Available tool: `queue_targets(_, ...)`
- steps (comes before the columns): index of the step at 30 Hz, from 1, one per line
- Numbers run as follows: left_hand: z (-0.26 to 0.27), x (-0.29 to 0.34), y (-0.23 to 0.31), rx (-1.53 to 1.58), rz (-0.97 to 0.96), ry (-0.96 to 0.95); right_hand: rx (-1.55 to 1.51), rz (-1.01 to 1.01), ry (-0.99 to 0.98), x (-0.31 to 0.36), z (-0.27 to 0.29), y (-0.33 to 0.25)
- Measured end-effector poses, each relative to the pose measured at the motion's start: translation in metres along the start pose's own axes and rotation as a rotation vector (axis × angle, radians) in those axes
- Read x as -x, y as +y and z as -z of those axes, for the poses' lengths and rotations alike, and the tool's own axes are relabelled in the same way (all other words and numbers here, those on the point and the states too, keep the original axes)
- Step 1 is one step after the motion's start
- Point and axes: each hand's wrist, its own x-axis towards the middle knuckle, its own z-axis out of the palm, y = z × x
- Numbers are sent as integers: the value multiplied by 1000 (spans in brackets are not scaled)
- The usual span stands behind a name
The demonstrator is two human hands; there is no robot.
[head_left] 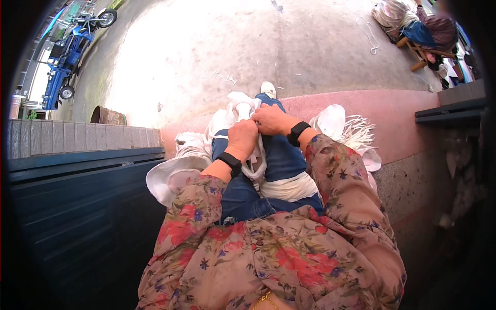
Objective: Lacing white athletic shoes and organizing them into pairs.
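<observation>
Over my lap, a white cloth piece (243,108) lies bunched, with part of it rising beyond my hands and a pale looped band (259,173) hanging between my thighs. My left hand (243,138) is closed on this white cloth. Close against it, my right hand (274,120) is bent in a pinch at the same spot, its fingertips on the cloth. What exactly sits between the fingertips is too small to make out. Another white cloth (292,187) is wrapped over my upper thigh, on top of my blue jeans.
White rounded cloth pieces lie left (173,178) and right (330,121) of my legs, beside a bundle of white strips (358,132). A dark blue slatted surface (88,181) stands left. Farther off are a blue three-wheeled vehicle (67,67) and a seated person (439,31).
</observation>
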Motion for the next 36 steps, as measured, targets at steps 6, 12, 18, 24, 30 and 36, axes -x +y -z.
queue_targets(6,0,0,-5,45,111,-50,185,5,-98,-1,5,-7)
queue_targets(12,-1,7,-12,102,161,-39,202,16,-34,2,-1,-6)
queue_targets(18,-2,8,-4,31,47,39,120,6,-9,1,-3,-2)
queue_targets(24,-11,1,-1,-93,-32,68,15,32,-90,-7,-4,7)
queue_targets(30,8,20,-7,-14,-101,104,-30,17,-16,-5,-10,5)
queue_targets(36,111,145,-23,544,-338,-563,132,-3,196,18,-11,-2)
